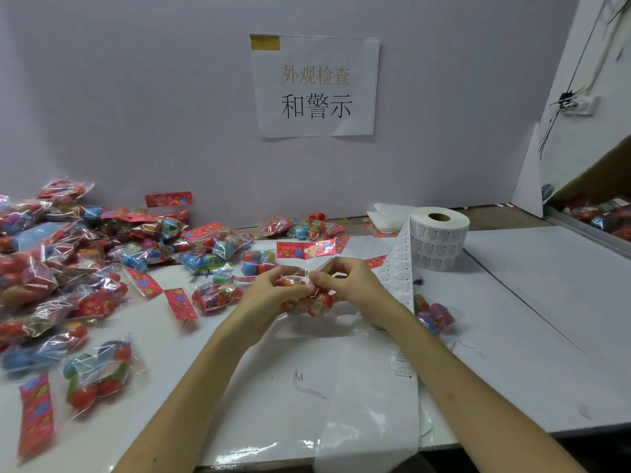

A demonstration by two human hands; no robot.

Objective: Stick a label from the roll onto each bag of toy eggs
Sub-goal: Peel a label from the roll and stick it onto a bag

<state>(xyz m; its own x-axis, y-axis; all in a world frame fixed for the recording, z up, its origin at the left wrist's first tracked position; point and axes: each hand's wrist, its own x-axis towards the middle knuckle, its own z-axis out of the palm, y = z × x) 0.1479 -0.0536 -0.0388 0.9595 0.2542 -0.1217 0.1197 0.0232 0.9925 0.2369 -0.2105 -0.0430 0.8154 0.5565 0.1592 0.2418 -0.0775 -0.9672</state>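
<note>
A clear bag of red toy eggs with a red flowered header card is held upright above the white table at the middle. My left hand grips its left side. My right hand pinches the bag's front with thumb and fingertips, where a small white label seems to lie. The label roll stands at the back right. Its backing strip runs down past my right wrist and off the front edge.
Several bags of toy eggs are heaped across the left half of the table. One more bag lies right of my right forearm. A cardboard box with bags stands at far right. A paper sign hangs on the wall.
</note>
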